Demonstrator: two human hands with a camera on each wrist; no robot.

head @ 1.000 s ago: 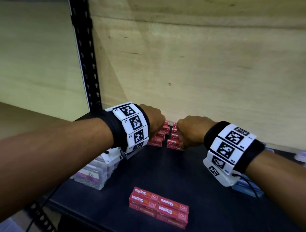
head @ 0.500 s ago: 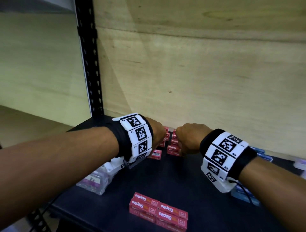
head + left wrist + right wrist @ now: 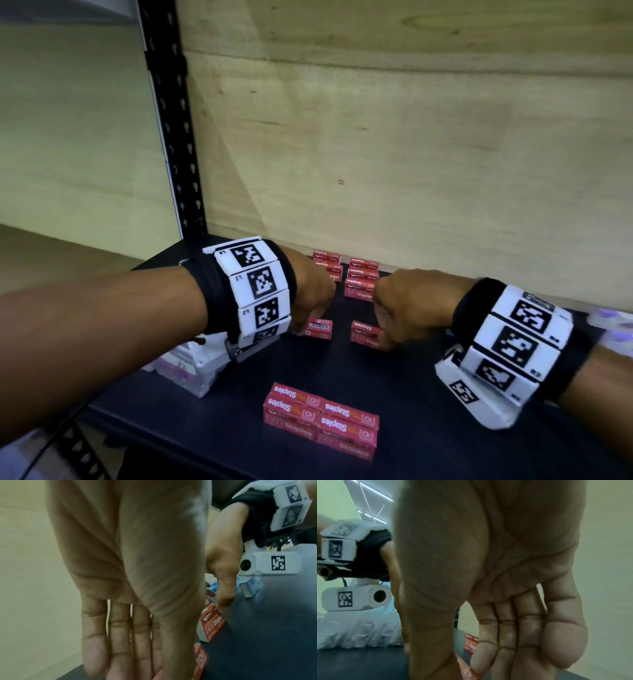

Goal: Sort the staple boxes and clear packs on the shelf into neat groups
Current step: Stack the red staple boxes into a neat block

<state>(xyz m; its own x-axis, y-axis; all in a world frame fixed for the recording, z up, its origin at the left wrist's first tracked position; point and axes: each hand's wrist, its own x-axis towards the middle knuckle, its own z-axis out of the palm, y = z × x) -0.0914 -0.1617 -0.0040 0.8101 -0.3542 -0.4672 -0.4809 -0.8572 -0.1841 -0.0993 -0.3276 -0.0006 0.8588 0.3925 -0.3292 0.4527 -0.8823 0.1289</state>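
A: Where the dark shelf board [image 3: 428, 394] meets its black perforated upright [image 3: 173, 137] on the left, what lies there?

B: A crumpled clear plastic pack [image 3: 186, 368] sits at the left edge, partly hidden under the left forearm.

A: And the left hand [image 3: 308, 291]?

B: It reaches down just right of that pack, thumb and fingers pinching 1 small red cardboard staple box [image 3: 320, 329] with its barcode face showing. That box is close to the shelf surface; whether it touches cannot be told.

A: What is behind and in front?

B: At the back, against the pale plywood wall [image 3: 394, 154], 2 short rows of red staple boxes [image 3: 346, 272] stand side by side. Near the front edge a block of 4 red "Staples" boxes [image 3: 322, 416] lies packed together.

A: The right hand [image 3: 407, 308]?

B: Its thumb and fingers grip a second red staple box [image 3: 364, 334], level with the first and a little apart from it. In the left wrist view a small blue box [image 3: 250, 586] lies past that hand.
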